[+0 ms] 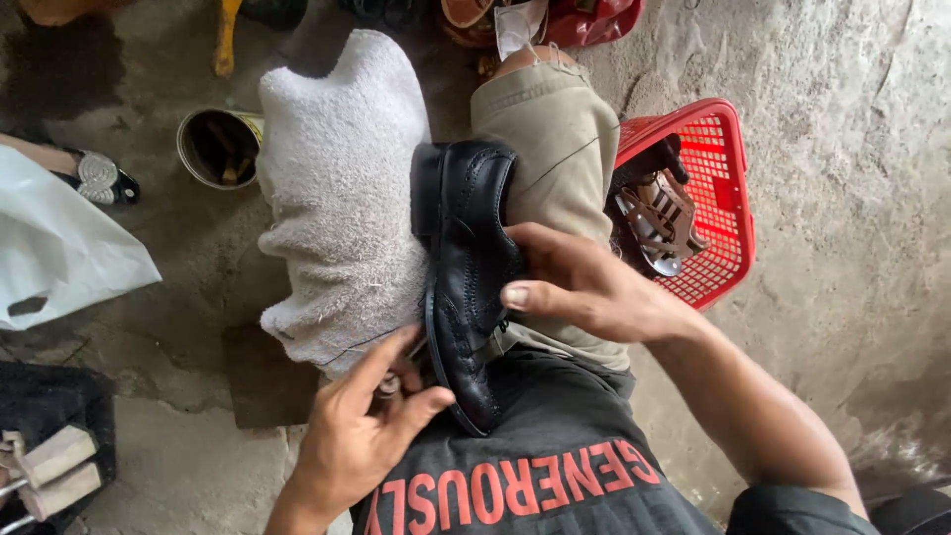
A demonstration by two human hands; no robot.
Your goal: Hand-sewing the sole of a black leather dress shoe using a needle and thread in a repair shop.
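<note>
concrete floor [842,198]; right hand [584,287] clasps black shoe [471,267], left hand [362,436] beneath.

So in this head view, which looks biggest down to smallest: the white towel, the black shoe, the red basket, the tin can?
1. White towel
2. Red basket, partly hidden, so unsure against the shoe
3. Black shoe
4. Tin can

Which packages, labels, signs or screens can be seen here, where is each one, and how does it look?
White plastic bag: on the floor at far left, flat, crumpled.
Round open metal tin: on the floor beside the grey towel, dark inside.
Red printed lettering: across the person's black shirt, bottom centre.
No screens or signs.
</note>
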